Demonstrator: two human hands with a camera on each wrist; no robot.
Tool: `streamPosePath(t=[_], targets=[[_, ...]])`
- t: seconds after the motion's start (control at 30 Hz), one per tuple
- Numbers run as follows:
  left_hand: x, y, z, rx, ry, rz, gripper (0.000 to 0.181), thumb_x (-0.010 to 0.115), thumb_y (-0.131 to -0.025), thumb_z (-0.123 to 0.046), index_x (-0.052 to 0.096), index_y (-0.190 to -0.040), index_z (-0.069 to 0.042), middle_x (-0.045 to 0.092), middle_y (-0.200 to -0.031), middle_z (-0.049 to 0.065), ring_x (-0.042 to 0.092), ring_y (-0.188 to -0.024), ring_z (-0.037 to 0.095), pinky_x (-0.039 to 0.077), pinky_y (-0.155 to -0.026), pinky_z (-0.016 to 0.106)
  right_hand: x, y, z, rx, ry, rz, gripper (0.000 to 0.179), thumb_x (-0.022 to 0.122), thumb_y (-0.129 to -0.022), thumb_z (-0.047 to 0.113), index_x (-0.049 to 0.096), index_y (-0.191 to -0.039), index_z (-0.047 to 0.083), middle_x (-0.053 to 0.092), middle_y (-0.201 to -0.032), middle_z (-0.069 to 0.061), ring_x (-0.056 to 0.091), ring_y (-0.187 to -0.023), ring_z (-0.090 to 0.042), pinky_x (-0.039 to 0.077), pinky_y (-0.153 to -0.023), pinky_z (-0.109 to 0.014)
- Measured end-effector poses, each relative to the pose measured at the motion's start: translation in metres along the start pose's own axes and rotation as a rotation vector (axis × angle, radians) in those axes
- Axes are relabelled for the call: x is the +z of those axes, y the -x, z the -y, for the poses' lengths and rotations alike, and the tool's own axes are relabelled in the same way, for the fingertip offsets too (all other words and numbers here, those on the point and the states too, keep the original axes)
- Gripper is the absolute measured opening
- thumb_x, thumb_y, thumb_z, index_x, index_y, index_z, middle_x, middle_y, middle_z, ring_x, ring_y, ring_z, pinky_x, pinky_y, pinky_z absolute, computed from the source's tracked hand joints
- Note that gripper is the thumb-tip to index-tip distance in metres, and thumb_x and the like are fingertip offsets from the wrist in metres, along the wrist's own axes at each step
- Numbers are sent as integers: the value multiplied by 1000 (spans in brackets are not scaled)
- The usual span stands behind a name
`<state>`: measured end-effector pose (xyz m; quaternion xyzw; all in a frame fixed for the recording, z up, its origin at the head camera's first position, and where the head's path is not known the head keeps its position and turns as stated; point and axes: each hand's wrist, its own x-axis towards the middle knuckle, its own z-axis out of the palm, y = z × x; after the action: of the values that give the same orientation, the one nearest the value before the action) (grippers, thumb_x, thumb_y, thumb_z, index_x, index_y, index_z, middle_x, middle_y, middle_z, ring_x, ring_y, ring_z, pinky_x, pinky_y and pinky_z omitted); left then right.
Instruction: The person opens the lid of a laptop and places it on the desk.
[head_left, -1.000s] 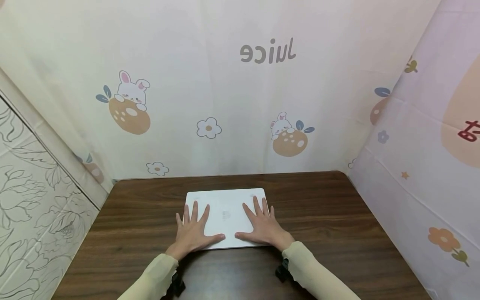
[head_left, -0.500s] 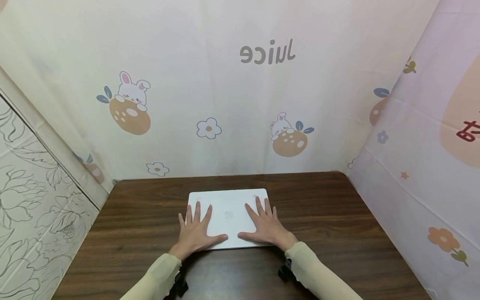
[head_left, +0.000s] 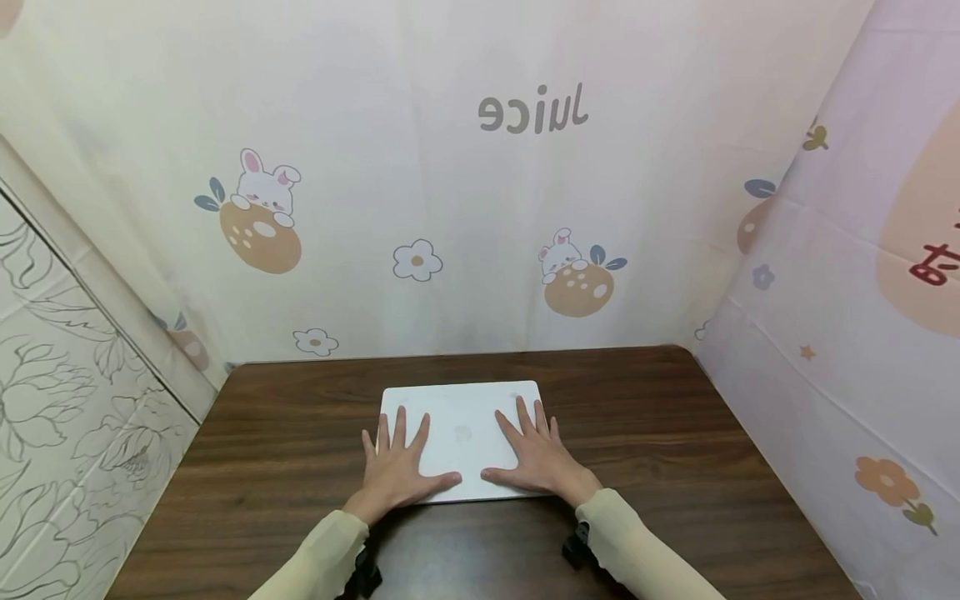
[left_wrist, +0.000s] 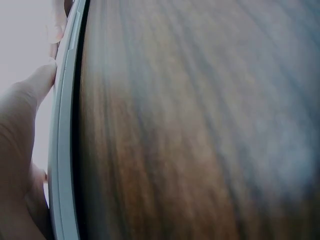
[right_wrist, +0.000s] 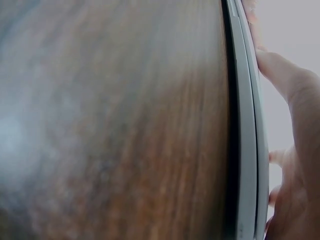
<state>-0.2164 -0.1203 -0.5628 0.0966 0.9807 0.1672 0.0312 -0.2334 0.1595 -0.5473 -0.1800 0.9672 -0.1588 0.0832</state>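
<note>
A closed silver-white laptop [head_left: 461, 462] lies flat on the brown wooden table, a faint logo at the middle of its lid. My left hand [head_left: 397, 471] rests with spread, straight fingers on the lid's left part. On the right part rests my right hand [head_left: 542, 458], its fingers spread the same way. Both thumbs point inward along the near edge and stay apart. Seen close up in the left wrist view, the laptop's front edge [left_wrist: 64, 145] shows a thin seam and a shallow notch. The right wrist view shows that laptop edge [right_wrist: 250, 145] too, beside the right thumb [right_wrist: 282, 72].
The wooden table [head_left: 285, 433] extends around the laptop on all sides. Behind it hangs a pale printed curtain [head_left: 345, 167], with another printed cloth [head_left: 810, 417] along the right. A white panel with line-drawn flowers [head_left: 67, 400] stands at the left.
The laptop has slid a little to the right across the table, both hands moving along with it. The spread of the fingers looks the same. The head view has tilted very slightly.
</note>
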Motion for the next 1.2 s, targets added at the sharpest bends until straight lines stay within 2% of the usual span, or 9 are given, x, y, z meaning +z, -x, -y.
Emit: streamPosePath(t=[0.6, 1.2], targets=[[4, -1, -5, -5, 5, -11, 121, 48, -70, -99, 24, -165, -28, 3, -172, 22, -7, -156, 52, -5, -115, 80, -3, 5, -5, -9, -13, 3, 107, 56, -83, 84, 24, -166, 23, -2, -173, -19, -8, -157, -50, 9, -119, -76], [7, 0, -21, 3, 20, -3, 123, 51, -70, -98, 26, -165, -25, 4, -172, 23, -4, -156, 54, -5, -113, 82, -5, 14, -16, 6, -2, 9, 108, 55, -82, 85, 23, -166, 25, -3, -173, -17, -9, -157, -49, 11, -118, -77]])
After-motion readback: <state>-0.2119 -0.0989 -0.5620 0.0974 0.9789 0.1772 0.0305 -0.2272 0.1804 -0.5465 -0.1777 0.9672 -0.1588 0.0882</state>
